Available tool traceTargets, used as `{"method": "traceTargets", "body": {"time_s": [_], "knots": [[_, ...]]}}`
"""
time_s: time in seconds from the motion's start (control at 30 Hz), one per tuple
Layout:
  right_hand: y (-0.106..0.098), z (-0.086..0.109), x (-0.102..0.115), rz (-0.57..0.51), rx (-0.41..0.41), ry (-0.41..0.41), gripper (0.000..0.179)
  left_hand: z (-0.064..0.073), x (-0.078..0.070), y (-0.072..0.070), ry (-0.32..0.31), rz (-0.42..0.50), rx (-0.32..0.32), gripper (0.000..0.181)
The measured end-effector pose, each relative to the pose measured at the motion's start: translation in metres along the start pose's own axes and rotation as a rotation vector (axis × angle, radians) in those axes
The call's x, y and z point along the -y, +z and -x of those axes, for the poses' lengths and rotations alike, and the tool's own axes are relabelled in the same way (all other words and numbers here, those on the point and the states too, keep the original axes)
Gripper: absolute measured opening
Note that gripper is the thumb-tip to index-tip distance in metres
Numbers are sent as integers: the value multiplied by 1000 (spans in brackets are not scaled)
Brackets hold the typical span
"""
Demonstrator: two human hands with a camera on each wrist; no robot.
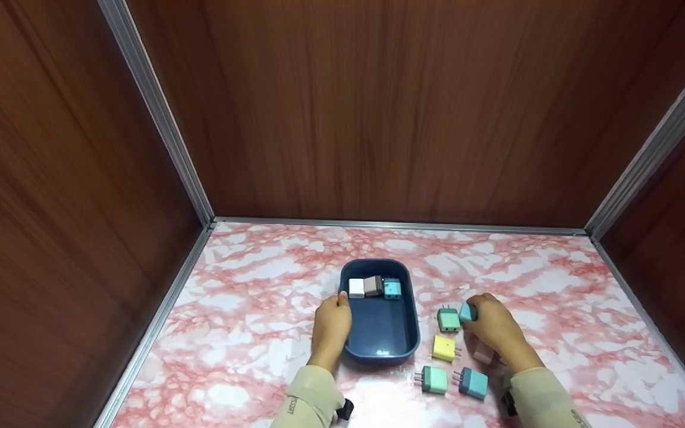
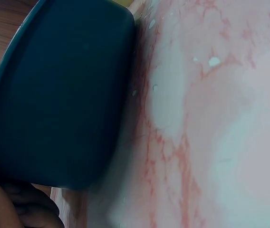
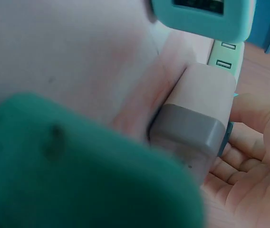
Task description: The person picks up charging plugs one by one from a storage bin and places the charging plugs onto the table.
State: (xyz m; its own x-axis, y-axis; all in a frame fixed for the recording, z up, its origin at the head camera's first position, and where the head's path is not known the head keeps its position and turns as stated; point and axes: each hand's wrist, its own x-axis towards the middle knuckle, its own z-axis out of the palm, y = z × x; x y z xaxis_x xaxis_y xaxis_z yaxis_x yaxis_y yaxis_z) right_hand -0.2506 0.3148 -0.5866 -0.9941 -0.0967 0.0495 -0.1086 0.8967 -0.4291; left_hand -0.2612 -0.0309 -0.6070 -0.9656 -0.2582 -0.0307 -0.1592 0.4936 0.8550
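My left hand (image 1: 332, 326) grips the left rim of a dark blue plastic bin (image 1: 380, 355). Inside, along the far end, lie a white charger (image 1: 356, 288), a beige-and-brown charger (image 1: 373, 286) and a light-blue charger (image 1: 392, 289). To the right of the bin, my right hand (image 1: 494, 324) pinches a blue plug charger (image 1: 467, 312), partly covered by the fingers. Just left of it is a green charger (image 1: 448, 320). A beige charger (image 1: 483, 352) lies under the right hand, partly hidden; in the right wrist view this beige-and-grey charger (image 3: 192, 114) blocks most of the pinched one.
Nearer the front lie a yellow charger (image 1: 443, 348), another green charger (image 1: 434, 379) and a blue charger (image 1: 473, 383), prongs sticking out sideways. The pink-and-white marbled table (image 1: 247, 333) is bounded by brown wood-grain panels (image 1: 378, 119) with metal edging.
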Motion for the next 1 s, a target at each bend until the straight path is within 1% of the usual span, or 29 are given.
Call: {"method": "traceTargets", "body": {"time_s": [0.37, 0.6, 1.0], "knots": [[4, 1, -2, 15, 4, -3, 50, -1, 0, 1, 2, -18, -10, 45], [4, 0, -3, 31, 15, 0, 51, -2, 0, 2, 0, -4, -20, 46], [6, 0, -4, 44, 17, -2, 52, -1, -1, 1, 11, -6, -34, 46]]}}
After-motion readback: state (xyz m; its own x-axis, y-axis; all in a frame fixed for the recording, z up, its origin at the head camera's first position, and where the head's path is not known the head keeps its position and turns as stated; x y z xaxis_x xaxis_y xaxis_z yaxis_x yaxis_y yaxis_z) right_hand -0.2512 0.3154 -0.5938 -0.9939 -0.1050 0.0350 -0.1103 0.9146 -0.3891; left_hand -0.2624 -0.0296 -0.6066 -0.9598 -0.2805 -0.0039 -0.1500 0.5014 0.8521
